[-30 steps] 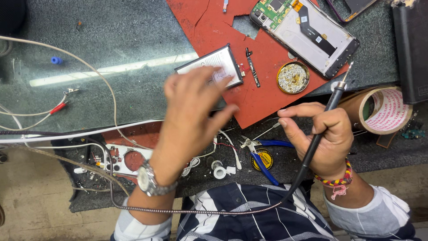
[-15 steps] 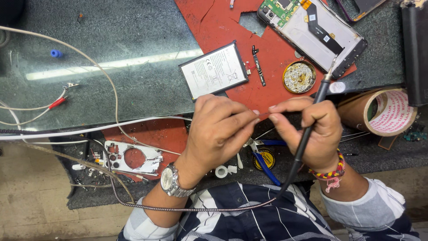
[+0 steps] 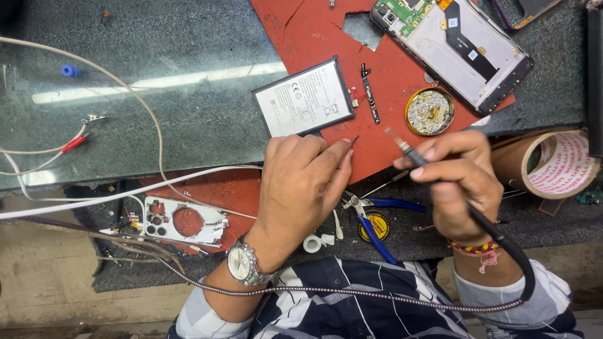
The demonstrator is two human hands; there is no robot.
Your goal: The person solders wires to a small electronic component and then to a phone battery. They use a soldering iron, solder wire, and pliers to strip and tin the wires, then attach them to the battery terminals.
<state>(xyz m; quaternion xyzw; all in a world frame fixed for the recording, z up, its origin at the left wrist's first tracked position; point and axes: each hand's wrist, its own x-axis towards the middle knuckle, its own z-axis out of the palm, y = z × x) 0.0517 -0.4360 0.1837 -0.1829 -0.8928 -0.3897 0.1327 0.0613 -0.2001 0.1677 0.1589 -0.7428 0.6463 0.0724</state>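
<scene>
The step in hand looked like soldering prep on a phone repair. The right hand (image 3: 461, 182) gripped a soldering iron (image 3: 440, 182) like a pen, thumb and fingers closed round its black handle, the tip pointing toward ten o'clock above the red mat (image 3: 377, 138). The left hand (image 3: 301, 182) was pinched narrow, fingertips together on what seemed a thin dark wire or pin (image 3: 354, 139); too small to tell which. Tip and pinched piece stood near each other but apart, so I judged that bringing them together steadily was what the next move called for, with care to keep the hot tip off the fingers.

The iron was slim, with a pale metal tip and a thick black cable looping toward five o'clock past a beaded wristband.

At twelve o'clock from the left hand lay a flat white-faced phone battery (image 3: 304, 97), just beside a small dark strip part (image 3: 369, 94). A round brass tin of tip-cleaning wool (image 3: 430, 112) sat at twelve o'clock of the right hand, an opened phone (image 3: 452, 47) beyond it, a tape roll (image 3: 553, 164) at three o'clock, and blue-handled cutters (image 3: 370, 216) between the wrists on the worktop (image 3: 157, 125).
</scene>
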